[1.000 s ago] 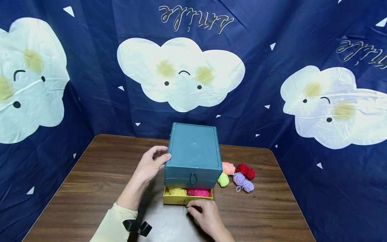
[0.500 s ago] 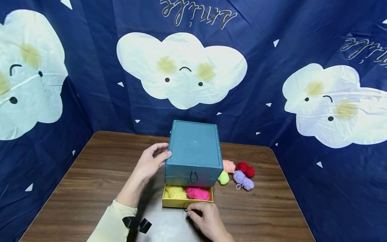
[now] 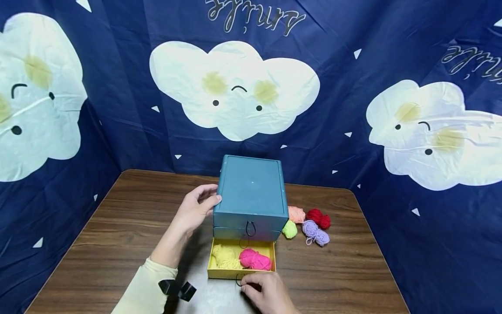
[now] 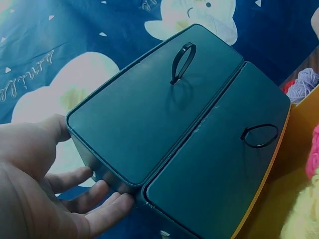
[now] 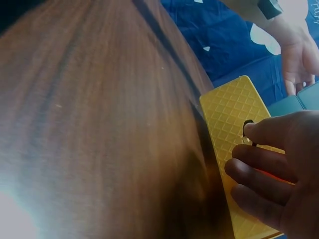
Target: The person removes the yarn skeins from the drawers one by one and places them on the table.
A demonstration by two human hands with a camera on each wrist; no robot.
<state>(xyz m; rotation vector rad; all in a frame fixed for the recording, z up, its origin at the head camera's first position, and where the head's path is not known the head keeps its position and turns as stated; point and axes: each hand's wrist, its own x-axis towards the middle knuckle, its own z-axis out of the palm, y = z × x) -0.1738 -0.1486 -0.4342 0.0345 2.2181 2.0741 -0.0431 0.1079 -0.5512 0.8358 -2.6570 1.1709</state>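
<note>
A teal drawer box [image 3: 252,185] stands on the table, its two upper drawer fronts closed, each with a black loop pull. Below them the yellow drawer [image 3: 211,274] is drawn out toward me. It holds a pale yellow yarn bundle [image 3: 226,256] and a bright pink one [image 3: 255,260]. My left hand [image 3: 196,208] rests against the box's left side, thumb near the top edge and fingers along the wall. At the yellow front, my right hand [image 3: 267,291] pinches the black loop pull [image 5: 248,124] between thumb and index finger; the other fingers are bent near the front.
To the right of the box lie more yarn bundles: peach [image 3: 296,214], lime green [image 3: 290,229], red [image 3: 318,218] and lilac [image 3: 315,233]. A dark blue cloth [image 3: 333,104] with cloud faces hangs around the back and sides of the wooden table [image 3: 129,226].
The yellow drawer has slid farther out toward me with my right hand on its pull, showing more of the yarn inside. My left hand has stayed at the box's side.
</note>
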